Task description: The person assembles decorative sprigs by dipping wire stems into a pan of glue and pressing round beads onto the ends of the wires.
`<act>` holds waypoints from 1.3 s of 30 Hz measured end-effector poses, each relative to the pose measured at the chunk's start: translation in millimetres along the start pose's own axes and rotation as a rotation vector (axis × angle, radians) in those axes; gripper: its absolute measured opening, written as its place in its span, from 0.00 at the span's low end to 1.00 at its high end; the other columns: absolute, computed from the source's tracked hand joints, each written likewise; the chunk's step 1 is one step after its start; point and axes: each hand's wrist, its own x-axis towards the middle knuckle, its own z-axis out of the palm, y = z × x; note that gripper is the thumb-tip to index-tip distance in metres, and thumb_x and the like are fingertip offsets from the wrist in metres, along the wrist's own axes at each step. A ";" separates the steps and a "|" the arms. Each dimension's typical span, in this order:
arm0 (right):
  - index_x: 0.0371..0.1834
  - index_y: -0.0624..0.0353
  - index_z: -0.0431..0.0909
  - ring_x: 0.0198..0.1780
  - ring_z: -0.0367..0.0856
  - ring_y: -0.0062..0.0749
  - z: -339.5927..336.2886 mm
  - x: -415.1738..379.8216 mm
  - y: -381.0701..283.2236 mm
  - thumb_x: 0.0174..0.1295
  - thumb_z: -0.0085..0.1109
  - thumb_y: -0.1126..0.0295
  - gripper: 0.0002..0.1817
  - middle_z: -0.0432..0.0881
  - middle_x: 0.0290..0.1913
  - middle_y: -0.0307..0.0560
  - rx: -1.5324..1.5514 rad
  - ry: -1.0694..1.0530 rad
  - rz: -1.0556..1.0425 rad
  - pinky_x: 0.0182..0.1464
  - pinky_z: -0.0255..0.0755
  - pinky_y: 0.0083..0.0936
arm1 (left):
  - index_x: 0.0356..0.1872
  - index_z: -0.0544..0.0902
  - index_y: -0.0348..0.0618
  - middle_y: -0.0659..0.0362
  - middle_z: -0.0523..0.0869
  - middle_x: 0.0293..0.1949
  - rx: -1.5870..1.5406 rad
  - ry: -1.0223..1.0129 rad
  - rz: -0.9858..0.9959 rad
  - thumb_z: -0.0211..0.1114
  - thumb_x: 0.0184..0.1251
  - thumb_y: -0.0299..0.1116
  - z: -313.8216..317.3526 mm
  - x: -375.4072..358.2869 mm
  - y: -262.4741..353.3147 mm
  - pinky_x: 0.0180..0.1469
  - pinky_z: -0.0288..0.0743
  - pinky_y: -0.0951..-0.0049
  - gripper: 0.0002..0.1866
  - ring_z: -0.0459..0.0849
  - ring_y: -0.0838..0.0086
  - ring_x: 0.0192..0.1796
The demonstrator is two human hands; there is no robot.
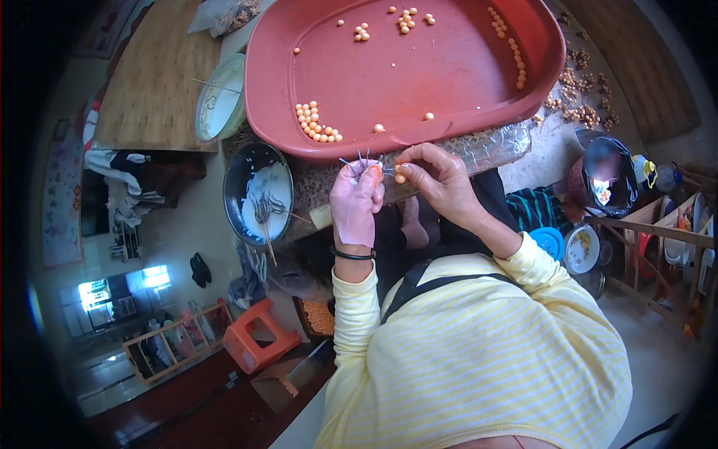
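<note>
My left hand (354, 208) is closed round several thin dark stems (362, 156), which poke up above the fingers. Close beside it, the thumb and forefinger of my right hand (443, 183) pinch at small orange beads (400, 178). The two hands almost meet; whether a stem joins them is too fine to make out. Just beyond them stands a large red plastic basin (259, 82). Inside it, loose orange beads (314, 120) cluster at the near left corner, and others lie along the right side and far end.
Left of the basin are a black bowl (233, 196) of white stuff with a bundle of sticks (265, 208) and a pale bowl (208, 112). Bunches of beaded stems (583, 90) lie at right. An orange stool (258, 337) and a box of orange beads (320, 317) stand lower left.
</note>
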 end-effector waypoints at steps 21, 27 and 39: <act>0.31 0.61 0.77 0.28 0.77 0.47 -38.5 58.7 -17.3 0.54 0.61 0.71 0.05 0.74 0.26 0.48 -1.323 0.024 -0.348 0.29 0.71 0.37 | 0.38 0.78 0.42 0.64 0.76 0.25 0.006 0.036 -0.025 0.59 0.64 0.24 8.2 -0.7 0.0 0.17 0.49 0.91 0.04 0.62 0.90 0.18; 0.31 0.62 0.77 0.28 0.77 0.47 -46.4 71.7 -15.4 0.55 0.58 0.72 0.04 0.75 0.27 0.49 -1.237 -0.097 -0.233 0.31 0.72 0.38 | 0.40 0.77 0.40 0.63 0.76 0.26 0.019 0.042 -0.030 0.59 0.66 0.24 6.4 0.2 -1.1 0.15 0.51 0.90 0.05 0.64 0.88 0.18; 0.39 0.61 0.81 0.26 0.75 0.18 -30.7 33.8 -19.0 0.66 0.55 0.69 0.08 0.81 0.32 0.40 0.338 -0.051 0.289 0.26 0.66 0.11 | 0.38 0.79 0.40 0.65 0.78 0.25 0.065 0.033 -0.007 0.60 0.64 0.23 13.0 -8.2 14.2 0.20 0.55 0.92 0.04 0.67 0.89 0.21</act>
